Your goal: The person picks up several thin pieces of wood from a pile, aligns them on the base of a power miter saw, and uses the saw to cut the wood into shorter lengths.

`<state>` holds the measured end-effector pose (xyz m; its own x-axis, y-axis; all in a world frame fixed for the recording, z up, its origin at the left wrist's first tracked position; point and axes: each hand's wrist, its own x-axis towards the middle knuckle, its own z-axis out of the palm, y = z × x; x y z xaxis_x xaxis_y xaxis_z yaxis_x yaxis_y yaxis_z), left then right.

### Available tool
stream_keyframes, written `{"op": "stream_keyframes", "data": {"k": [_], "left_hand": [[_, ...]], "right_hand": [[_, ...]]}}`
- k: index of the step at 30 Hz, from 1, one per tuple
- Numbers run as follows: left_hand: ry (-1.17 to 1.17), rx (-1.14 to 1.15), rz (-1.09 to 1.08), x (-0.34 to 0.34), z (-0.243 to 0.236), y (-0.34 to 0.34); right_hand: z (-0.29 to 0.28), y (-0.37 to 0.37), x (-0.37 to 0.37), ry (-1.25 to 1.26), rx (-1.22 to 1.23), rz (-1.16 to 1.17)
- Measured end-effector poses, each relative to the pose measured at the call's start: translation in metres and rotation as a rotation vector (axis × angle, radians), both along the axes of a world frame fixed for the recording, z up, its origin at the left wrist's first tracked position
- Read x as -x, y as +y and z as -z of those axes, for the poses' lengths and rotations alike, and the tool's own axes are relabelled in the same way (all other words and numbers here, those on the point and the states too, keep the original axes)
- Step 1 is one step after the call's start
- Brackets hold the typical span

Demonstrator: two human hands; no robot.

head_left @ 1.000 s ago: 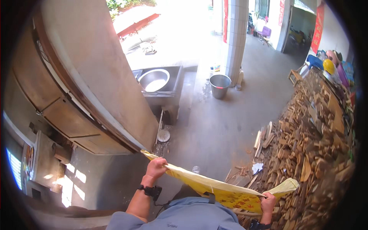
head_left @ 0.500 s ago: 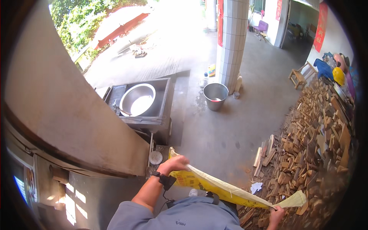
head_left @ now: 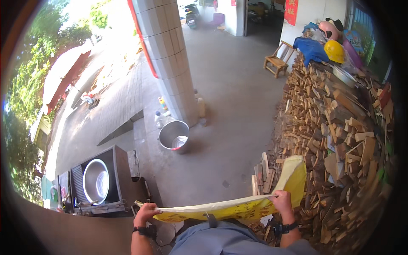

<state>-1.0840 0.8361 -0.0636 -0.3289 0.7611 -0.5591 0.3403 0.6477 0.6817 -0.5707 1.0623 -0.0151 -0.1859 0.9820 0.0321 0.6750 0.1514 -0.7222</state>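
A yellow sack [head_left: 250, 211] with a pale rim is stretched wide in front of my body, dark printing on its face. My left hand [head_left: 146, 213] grips the rim near its left end, fingers closed over the edge. Toward the other end, my right hand [head_left: 282, 202] is clenched on the same rim. Past my right hand, the end of the sack sticks up and bends away toward the firewood. Most of the sack's lower part is hidden behind my body.
A heap of split firewood [head_left: 314, 127] fills the right side, with a yellow helmet [head_left: 334, 52] on top. Ahead stands a grey bucket [head_left: 173, 142] beside a tiled pillar [head_left: 170, 59]. A metal basin [head_left: 90, 182] rests in a sink at left. A wooden chair [head_left: 277, 61] is farther back.
My view has turned right, toward the firewood. My right hand has come up and forward, bringing the sack's rim nearly level. Both hands keep their hold.
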Motion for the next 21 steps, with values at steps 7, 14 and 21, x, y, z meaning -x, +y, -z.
{"op": "stream_keyframes", "data": {"k": [7,14,21], "left_hand": [[-0.036,0.011,-0.061,0.003,0.025,0.133],[-0.061,0.032,0.057,0.044,0.1,0.302],[0.196,-0.034,0.404,0.058,0.1,0.505]], "right_hand": [[-0.002,0.147,0.026,0.047,-0.282,-0.028],[-0.001,0.283,0.051,-0.098,-0.371,0.078],[0.002,0.41,0.053,-0.08,-0.43,0.318]]}}
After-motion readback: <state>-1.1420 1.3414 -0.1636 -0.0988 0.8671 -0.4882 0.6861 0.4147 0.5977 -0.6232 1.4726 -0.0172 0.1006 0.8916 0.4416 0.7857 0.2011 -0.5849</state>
